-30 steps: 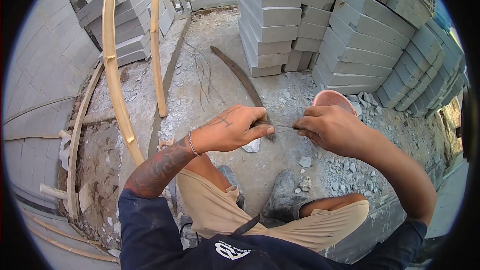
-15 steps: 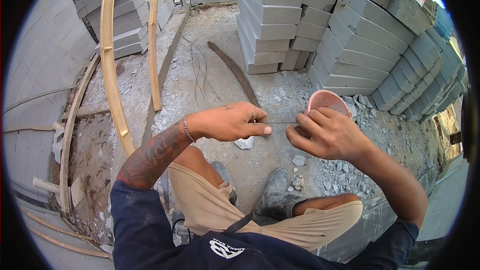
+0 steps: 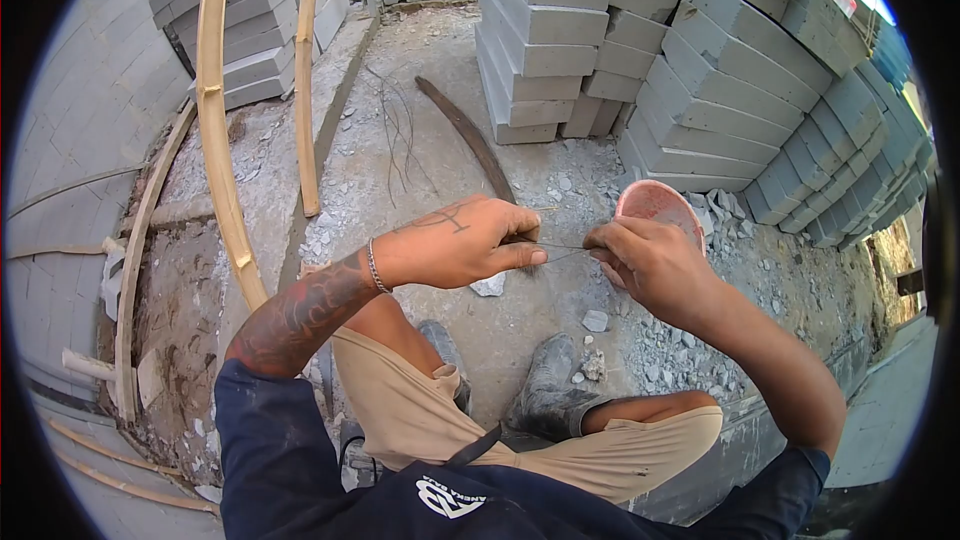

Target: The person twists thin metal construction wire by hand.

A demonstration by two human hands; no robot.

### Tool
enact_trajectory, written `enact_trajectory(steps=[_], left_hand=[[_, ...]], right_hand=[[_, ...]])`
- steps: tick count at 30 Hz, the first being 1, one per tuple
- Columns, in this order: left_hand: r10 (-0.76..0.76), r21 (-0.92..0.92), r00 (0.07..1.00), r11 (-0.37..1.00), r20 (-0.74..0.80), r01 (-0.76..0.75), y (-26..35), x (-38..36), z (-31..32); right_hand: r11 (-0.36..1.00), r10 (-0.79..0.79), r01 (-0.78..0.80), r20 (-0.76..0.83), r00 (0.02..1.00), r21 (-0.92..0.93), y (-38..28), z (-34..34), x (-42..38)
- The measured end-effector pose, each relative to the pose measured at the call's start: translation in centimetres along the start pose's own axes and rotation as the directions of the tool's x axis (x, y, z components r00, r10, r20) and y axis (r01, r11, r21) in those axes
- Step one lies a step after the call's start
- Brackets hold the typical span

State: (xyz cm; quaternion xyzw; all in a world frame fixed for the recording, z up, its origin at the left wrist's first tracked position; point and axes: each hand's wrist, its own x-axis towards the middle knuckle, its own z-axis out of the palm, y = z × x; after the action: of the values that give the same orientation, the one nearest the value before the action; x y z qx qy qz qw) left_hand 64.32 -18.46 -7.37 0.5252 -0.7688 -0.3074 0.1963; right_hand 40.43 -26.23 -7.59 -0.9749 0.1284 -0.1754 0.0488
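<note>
A thin dark wire [image 3: 563, 248] spans the gap between my two hands, in front of my bent knees. My left hand [image 3: 470, 242] pinches one end between thumb and fingers. At the other end, my right hand [image 3: 655, 265] is closed on the wire with thumb and fingertips together. Behind the right hand stands a reddish bucket [image 3: 668, 202], partly covered by the fingers. Whether the wire is one strand or a doubled loop is hard to make out.
Grey block stacks [image 3: 550, 30] rise ahead, with more blocks [image 3: 740, 70] to the right. Rubble [image 3: 680, 350] lies near my right boot [image 3: 550, 380]. A dark curved wood strip [image 3: 465, 130] and loose wires [image 3: 395, 135] lie on the floor. Bamboo poles [image 3: 212, 110] lean at left.
My right hand has moved slightly right and its fingers have closed together on the wire. The left hand has turned slightly, and the wire between them shows more clearly.
</note>
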Motion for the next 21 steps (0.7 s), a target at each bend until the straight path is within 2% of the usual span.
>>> enact_trajectory(steps=[1, 2, 4, 7, 11, 13, 14, 16, 17, 19, 20, 21], left_hand=[[0.02, 0.027, 1.0, 0.999, -0.02, -0.02, 0.0, 0.1, 0.1], [0.018, 0.026, 1.0, 1.0, -0.02, -0.018, 0.0, 0.2, 0.0], [-0.021, -0.027, 0.999, 0.999, -0.027, 0.02, 0.1, 0.5, -0.4], [0.053, 0.028, 0.997, 0.998, -0.047, -0.052, -0.7, 0.8, -0.4], [0.023, 0.031, 0.999, 0.999, 0.026, -0.024, -0.1, 0.4, -1.5], [-0.011, 0.15, 1.0, 0.989, 0.027, 0.007, -0.5, 0.3, -1.7], [-0.015, 0.147, 0.999, 0.989, 0.031, 0.01, -1.0, -0.1, -1.7], [-0.086, -0.029, 0.994, 0.996, -0.071, 0.084, -2.8, -1.2, -1.8], [-0.088, -0.032, 0.994, 0.996, -0.067, 0.087, -3.8, -1.7, -1.7], [-0.001, 0.044, 0.988, 0.999, -0.154, 0.007, -5.6, -2.4, -1.4], [-0.004, 0.044, 0.988, 0.999, -0.153, 0.011, -6.0, -2.6, -1.4], [0.012, 0.047, 0.975, 0.999, -0.22, -0.001, -6.3, -2.8, -1.5]], right_hand=[[0.985, -0.078, 0.068, -0.061, 0.995, -0.161, -0.2, 0.0, 0.2], [0.985, -0.079, 0.068, -0.061, 0.995, -0.158, -0.6, 0.1, 0.4], [0.844, -0.169, 0.105, -0.075, 0.983, -0.526, -1.5, 0.1, 0.9], [0.785, -0.217, 0.141, -0.055, 0.975, -0.603, -0.9, 0.5, 0.9], [0.807, -0.226, 0.216, 0.052, 0.973, -0.55, -1.0, 0.1, 0.8], [0.902, -0.207, 0.233, 0.112, 0.972, -0.364, -0.9, -0.9, 0.6], [0.904, -0.205, 0.232, 0.112, 0.972, -0.358, -0.2, -0.9, 0.3], [0.967, -0.138, 0.125, -0.041, 0.99, -0.223, 1.2, -0.7, -0.3], [0.968, -0.135, 0.123, -0.039, 0.99, -0.218, 1.2, -0.5, -0.5], [0.99, -0.037, 0.031, -0.038, 0.999, -0.134, 1.0, 0.0, -1.0], [0.994, 0.091, -0.089, 0.018, 0.996, -0.069, 0.4, 0.1, -1.2], [0.994, 0.091, -0.09, 0.016, 0.996, -0.064, -0.7, -0.1, -1.3]])
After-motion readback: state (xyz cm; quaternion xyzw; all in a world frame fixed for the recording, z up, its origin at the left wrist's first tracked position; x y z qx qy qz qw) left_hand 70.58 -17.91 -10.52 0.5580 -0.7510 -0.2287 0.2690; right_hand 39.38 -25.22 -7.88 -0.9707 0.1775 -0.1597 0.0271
